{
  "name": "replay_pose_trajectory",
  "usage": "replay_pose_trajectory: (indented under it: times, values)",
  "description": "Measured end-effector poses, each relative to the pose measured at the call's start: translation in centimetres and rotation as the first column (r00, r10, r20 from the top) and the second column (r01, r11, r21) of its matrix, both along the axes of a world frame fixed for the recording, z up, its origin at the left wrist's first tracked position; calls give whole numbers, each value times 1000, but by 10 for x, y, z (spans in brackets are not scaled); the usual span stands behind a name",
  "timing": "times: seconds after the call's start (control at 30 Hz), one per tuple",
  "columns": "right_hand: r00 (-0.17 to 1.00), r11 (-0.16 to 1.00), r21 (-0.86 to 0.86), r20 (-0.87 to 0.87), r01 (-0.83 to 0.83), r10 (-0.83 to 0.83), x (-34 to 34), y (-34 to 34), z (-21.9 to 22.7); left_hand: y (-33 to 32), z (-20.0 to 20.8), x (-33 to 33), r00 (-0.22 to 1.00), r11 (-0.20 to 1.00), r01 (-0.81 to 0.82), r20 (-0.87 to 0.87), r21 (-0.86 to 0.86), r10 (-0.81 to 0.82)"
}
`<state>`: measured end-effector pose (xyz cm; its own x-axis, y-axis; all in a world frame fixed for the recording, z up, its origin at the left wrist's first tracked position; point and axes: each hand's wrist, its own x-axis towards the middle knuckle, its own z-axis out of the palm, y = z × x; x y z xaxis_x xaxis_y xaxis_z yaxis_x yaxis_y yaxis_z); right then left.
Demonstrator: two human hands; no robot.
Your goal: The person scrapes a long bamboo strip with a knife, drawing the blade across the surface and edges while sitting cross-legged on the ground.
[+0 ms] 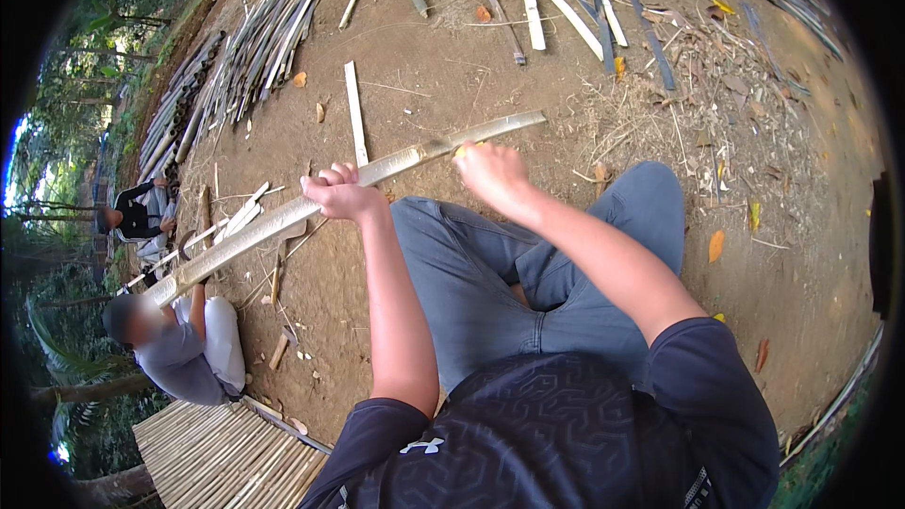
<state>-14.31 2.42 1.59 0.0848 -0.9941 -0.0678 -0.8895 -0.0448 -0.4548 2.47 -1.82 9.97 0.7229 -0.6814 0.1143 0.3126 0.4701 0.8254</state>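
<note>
A long split bamboo strip [273, 219], pale on its hollow inner face, lies slantwise in front of me, from far right down toward the left. My left hand [344, 194] is closed around its near edge at about the middle. To the right, my right hand [494, 175] is closed in a fist beside the strip. A bit of yellow shows at its fingers, but the hand hides what this is. A dark node mark crosses the strip just left of that fist.
A co-worker in a grey shirt [184, 358] sits at the strip's left end; another person [141, 212] sits beyond. Bamboo strips [255, 52] are heaped far left, and more strips [528, 0] lie ahead. A slatted bamboo panel [226, 457] is at lower left. Shavings [698, 99] litter the right.
</note>
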Motion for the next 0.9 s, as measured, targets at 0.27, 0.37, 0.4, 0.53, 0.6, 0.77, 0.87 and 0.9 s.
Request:
replay_pose_trajectory:
  times: [0.27, 0.37, 0.4, 0.53, 0.6, 0.77, 0.87, 0.9]
  values:
    - [995, 988, -131, 48, 88, -82, -11, 1, -18, -8, 3, -5, 1000, 1000, 13, -11, 19, -13]
    - [972, 973, 119, 100, 199, -211, -63, -27, -39, -11, 6, -9, 997, 997, 74, -17, -5, -74]
    - [980, 982, 110, 111, 152, -164, -55, -27, -33, -12, 5, -7, 996, 996, 85, -9, -1, -85]
    - [995, 998, -4, -74, 60, -60, -26, -8, -8, -13, 8, -4, 997, 1000, 7, 79, 27, -9]
    - [981, 994, 28, -167, 109, -103, -64, -31, -50, -18, 12, -14, 994, 998, 52, 91, 23, -54]
    - [993, 993, 23, 14, 120, -120, -71, -15, -39, -20, 14, -15, 987, 994, 104, 123, -24, -101]
    - [965, 982, 73, 187, 172, -183, -93, -9, -72, -26, 27, -31, 969, 983, 181, 180, -41, -171]
    - [965, 983, 67, 190, 170, -180, -92, -8, -74, -30, 31, -37, 976, 990, 141, 171, -13, -137]
